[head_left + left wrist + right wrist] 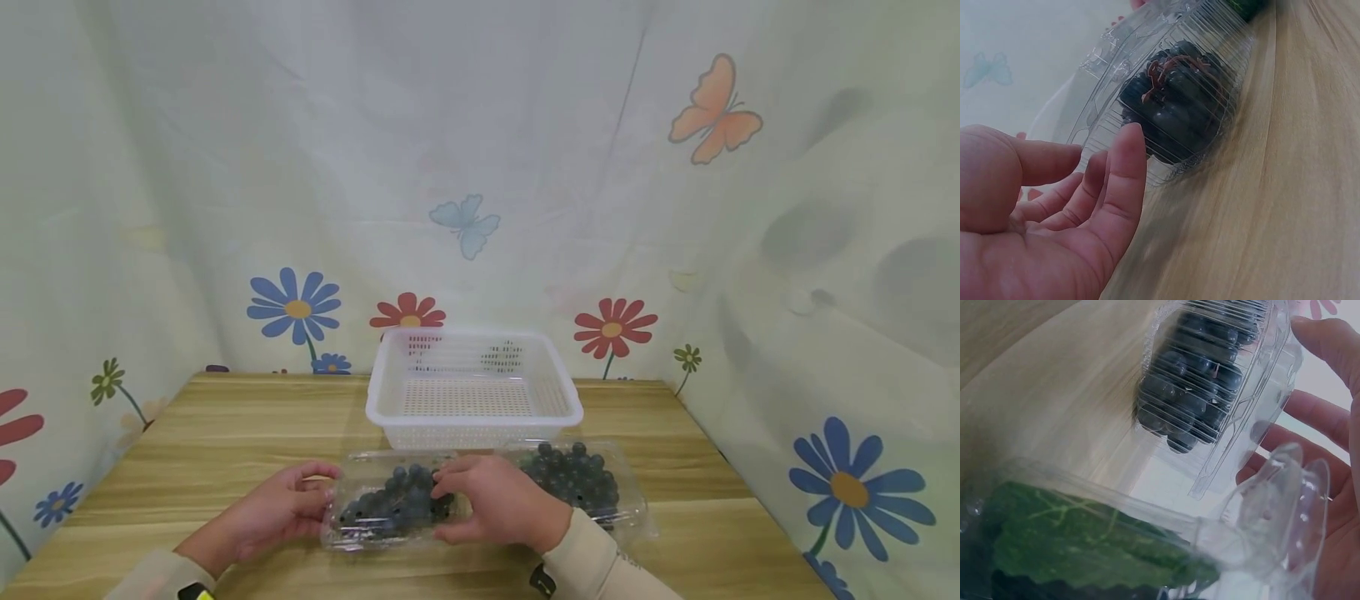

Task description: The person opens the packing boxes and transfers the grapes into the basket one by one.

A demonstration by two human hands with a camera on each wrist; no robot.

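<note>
A clear plastic clamshell box of dark grapes [401,500] lies on the table in front of me. At its left end is my left hand [288,508], with loosely bent fingers right at the ribbed wall in the left wrist view. My right hand [498,504] reaches over the box's right end, its thumb [1319,337] at the rim and its other fingers spread beside the lid. A second clear box of grapes [573,483] lies to the right, partly hidden behind my right hand and wrist. Something leafy green [1085,544] shows inside it.
A white perforated plastic basket [474,429] stands just behind the two boxes. The wood-grain table [247,425] ends at a hanging sheet [360,167] printed with flowers and butterflies, which surrounds its back and sides.
</note>
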